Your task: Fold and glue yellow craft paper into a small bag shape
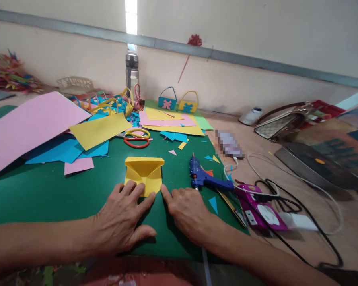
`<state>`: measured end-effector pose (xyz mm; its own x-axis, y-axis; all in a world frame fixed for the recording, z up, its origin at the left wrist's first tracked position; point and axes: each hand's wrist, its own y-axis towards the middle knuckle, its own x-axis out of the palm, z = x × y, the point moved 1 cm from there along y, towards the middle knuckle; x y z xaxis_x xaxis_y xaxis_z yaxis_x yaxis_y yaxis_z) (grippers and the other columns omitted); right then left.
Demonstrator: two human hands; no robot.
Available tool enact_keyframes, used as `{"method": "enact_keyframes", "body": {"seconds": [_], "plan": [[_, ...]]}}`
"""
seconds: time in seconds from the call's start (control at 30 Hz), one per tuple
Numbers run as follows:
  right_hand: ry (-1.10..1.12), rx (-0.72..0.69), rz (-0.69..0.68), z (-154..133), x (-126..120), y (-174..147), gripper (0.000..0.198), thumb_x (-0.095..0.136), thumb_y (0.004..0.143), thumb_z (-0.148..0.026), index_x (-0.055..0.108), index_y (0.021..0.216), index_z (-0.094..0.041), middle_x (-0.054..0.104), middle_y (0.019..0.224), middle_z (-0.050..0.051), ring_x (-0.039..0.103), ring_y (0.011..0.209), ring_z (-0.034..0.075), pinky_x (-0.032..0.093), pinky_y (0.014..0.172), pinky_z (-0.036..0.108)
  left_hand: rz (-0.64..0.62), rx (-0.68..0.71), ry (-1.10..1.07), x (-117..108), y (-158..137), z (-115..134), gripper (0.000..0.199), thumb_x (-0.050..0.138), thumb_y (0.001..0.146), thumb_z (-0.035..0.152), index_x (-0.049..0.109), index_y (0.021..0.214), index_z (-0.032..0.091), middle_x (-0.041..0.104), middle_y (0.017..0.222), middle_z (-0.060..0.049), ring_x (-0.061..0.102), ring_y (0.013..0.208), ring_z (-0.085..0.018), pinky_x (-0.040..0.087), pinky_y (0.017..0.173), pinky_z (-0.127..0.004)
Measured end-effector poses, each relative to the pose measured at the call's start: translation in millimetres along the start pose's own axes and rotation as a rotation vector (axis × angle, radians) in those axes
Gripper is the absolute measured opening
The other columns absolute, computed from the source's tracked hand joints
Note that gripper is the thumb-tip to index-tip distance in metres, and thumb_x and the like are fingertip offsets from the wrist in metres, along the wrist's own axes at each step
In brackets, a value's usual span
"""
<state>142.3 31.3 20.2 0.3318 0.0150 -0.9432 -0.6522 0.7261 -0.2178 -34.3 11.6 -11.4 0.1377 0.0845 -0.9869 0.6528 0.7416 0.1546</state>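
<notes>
A folded piece of yellow paper [144,169] lies on the green mat in front of me, its top edge turned down and its sides creased inward. My left hand [123,220] rests over its lower edge, fingers spread and fingertips pressing on the paper, thumb stretched out to the right. At the paper's lower right corner, the extended index finger of my right hand [187,208] touches the edge; its other fingers are partly curled and hold nothing visible. Just beyond the right hand lies a blue hot glue gun [207,176], nozzle pointing away from me.
Scissors [137,138] lie beyond the paper. Pink sheet [32,123], yellow sheet [101,129] and scraps cover the left. Two small paper handbags [167,103] stand at the back. To the right are a phone [230,143], a purple power strip [262,210] and tangled cables.
</notes>
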Motion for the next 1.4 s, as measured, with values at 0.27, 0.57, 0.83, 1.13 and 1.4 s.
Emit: {"method": "enact_keyframes", "body": {"seconds": [0.27, 0.57, 0.83, 1.13, 1.4], "plan": [[-0.075, 0.02, 0.069, -4, -2, 2, 0.029, 0.045, 0.083, -0.007, 0.055, 0.11, -0.008, 0.067, 0.077, 0.011, 0.063, 0.065, 0.022, 0.039, 0.051, 0.031, 0.027, 0.017, 0.018, -2, -2, -1, 0.061, 0.028, 0.084, 0.064, 0.046, 0.126, 0.024, 0.05, 0.106, -0.012, 0.042, 0.089, -0.028, 0.036, 0.071, -0.042], [0.115, 0.266, 0.145, 20, -5, 18, 0.025, 0.04, 0.091, -0.022, 0.061, 0.078, -0.017, 0.066, 0.075, 0.004, 0.06, 0.063, 0.015, 0.024, 0.05, 0.027, -0.035, 0.01, 0.009, -6, 1, -2, 0.062, 0.025, 0.084, 0.065, 0.046, 0.125, 0.023, 0.05, 0.107, -0.013, 0.043, 0.09, -0.029, 0.037, 0.071, -0.043], [0.022, 0.136, 0.106, 3, -6, 25, 0.017, 0.045, 0.082, -0.006, 0.058, 0.075, -0.014, 0.064, 0.072, 0.008, 0.059, 0.066, 0.018, 0.013, 0.048, 0.029, -0.042, 0.005, -0.042, -8, 1, -3, 0.068, 0.021, 0.082, 0.069, 0.048, 0.123, 0.021, 0.051, 0.105, -0.012, 0.043, 0.09, -0.03, 0.037, 0.071, -0.045], [-0.132, -0.069, 0.222, -1, -1, 21, 0.014, 0.046, 0.078, -0.004, 0.052, 0.072, -0.016, 0.059, 0.066, 0.006, 0.055, 0.057, 0.02, 0.011, 0.046, 0.029, -0.026, -0.03, -0.114, -13, -1, -4, 0.049, 0.034, 0.087, 0.055, 0.054, 0.109, 0.017, 0.051, 0.106, -0.012, 0.042, 0.092, -0.028, 0.037, 0.075, -0.044], [-0.097, -0.184, 0.274, -15, -4, 18, 0.016, 0.043, 0.077, -0.004, 0.049, 0.071, -0.017, 0.058, 0.065, 0.006, 0.052, 0.056, 0.018, 0.015, 0.046, 0.029, 0.001, -0.024, -0.1, -11, -1, -3, 0.035, 0.034, 0.089, 0.04, 0.056, 0.102, 0.015, 0.052, 0.103, -0.011, 0.043, 0.091, -0.028, 0.037, 0.074, -0.044]]}}
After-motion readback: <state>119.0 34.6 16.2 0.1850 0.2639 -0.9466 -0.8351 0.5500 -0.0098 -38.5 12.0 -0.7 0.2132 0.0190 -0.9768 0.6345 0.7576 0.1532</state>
